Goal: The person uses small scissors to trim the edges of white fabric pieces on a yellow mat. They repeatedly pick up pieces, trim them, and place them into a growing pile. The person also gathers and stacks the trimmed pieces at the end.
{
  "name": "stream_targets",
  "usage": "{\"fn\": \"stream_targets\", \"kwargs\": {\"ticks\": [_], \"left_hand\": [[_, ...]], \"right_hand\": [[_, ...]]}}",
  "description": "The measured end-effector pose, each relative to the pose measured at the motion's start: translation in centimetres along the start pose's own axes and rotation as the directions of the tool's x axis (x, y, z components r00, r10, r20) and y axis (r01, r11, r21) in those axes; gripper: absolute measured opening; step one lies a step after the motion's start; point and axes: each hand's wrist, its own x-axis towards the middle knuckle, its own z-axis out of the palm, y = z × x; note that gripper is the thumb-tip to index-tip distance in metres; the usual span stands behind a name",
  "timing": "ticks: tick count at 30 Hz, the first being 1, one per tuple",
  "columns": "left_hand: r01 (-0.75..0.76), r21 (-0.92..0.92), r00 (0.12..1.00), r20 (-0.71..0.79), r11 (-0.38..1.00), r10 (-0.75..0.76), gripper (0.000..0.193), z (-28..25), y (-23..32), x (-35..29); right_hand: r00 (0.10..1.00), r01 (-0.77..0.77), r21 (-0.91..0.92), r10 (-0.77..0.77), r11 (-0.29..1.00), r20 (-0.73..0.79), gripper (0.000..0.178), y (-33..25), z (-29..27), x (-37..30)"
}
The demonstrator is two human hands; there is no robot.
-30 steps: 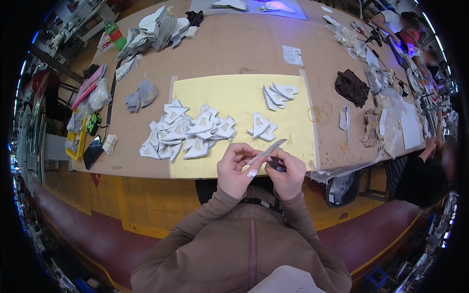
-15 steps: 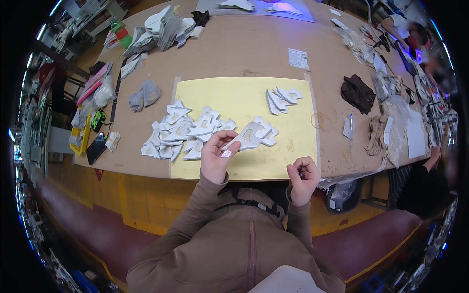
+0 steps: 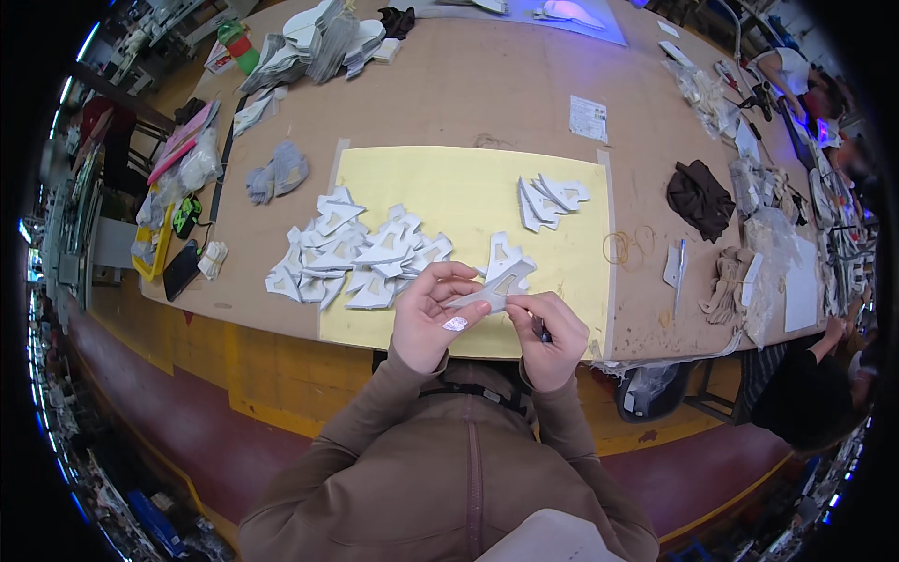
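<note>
In my left hand (image 3: 433,318), a thin white cut-out piece (image 3: 502,290) with an opening in it is pinched between thumb and fingers. A shiny silvery patch shows on that thumb. My right hand (image 3: 554,339) has closed at the piece's right end, its fingertips against the edge. Tucked in the same hand is a small dark tool (image 3: 540,328), mostly hidden by the fingers. Just beyond lies a similar white piece (image 3: 500,248) on the yellow sheet (image 3: 421,178). A heap of such pieces (image 3: 365,251) spreads to the left, and a small fanned stack (image 3: 551,200) lies far right.
Grey gloves (image 3: 278,173), a phone (image 3: 182,272) and a yellow tray (image 3: 157,245) lie left. Brown cloth (image 3: 700,199), a pen (image 3: 681,272) and brown gloves (image 3: 727,283) lie right. White stacks (image 3: 314,42) stand far left near a green bottle (image 3: 238,47). Other people work at right.
My right hand has moved left and up from the table's front edge to meet the held piece. The piece has come down slightly and tilted in my left hand.
</note>
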Motion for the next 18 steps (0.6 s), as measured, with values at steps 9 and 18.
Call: {"fn": "stream_targets", "kwargs": {"ticks": [9,18], "left_hand": [[0.004,0.045,0.998,0.058,0.999,-0.007,0.034,0.9,-0.7,1.4],[-0.007,-0.008,0.992,0.125,1.000,0.008,0.029,0.6,-1.3,2.5]], "right_hand": [[0.995,-0.049,-0.097,0.041,0.994,-0.087,0.018,-0.1,0.1,0.8],[0.984,-0.155,-0.112,0.143,0.982,-0.104,0.014,0.1,-0.1,1.5]]}}
